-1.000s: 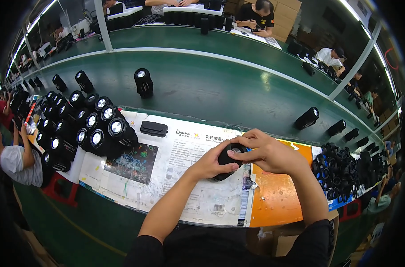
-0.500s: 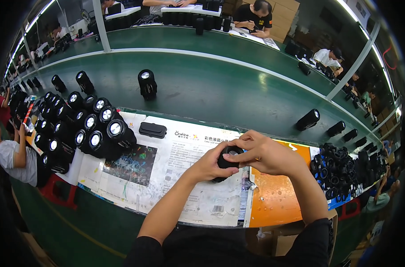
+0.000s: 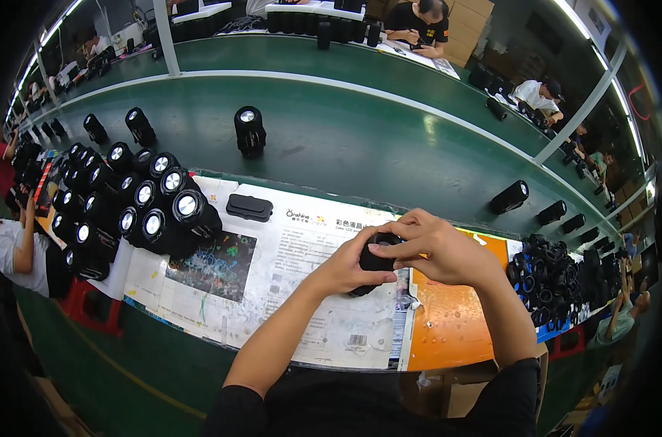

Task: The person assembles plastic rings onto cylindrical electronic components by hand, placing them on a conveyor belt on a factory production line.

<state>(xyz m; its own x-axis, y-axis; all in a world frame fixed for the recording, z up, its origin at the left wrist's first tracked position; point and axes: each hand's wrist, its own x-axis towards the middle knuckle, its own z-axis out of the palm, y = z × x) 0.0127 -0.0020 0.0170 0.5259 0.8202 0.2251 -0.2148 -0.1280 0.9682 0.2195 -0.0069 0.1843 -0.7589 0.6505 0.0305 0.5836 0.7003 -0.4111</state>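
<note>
A black cylindrical speaker (image 3: 375, 258) stands over the white board at the middle of the bench, partly covered by my fingers. My left hand (image 3: 348, 265) is wrapped round its side, thumb across the near face. From the right, my right hand (image 3: 439, 249) curls over its upper end, with fingers and thumb pressed on the rim. Whether a separate ring sits under those fingers is hidden. Beyond my left hand lies a flat black oblong part (image 3: 249, 207).
Several black speakers (image 3: 154, 224) with silver end caps crowd the left of the bench. A pile of black rings (image 3: 546, 280) lies at the right, past an orange sheet (image 3: 447, 320). Speakers stand spaced along the green belt (image 3: 331, 156). Other people work farther off.
The speakers on the green belt have shifted slightly to the right. My hands stay around the same speaker, with the right fingers moved a little on its upper end.
</note>
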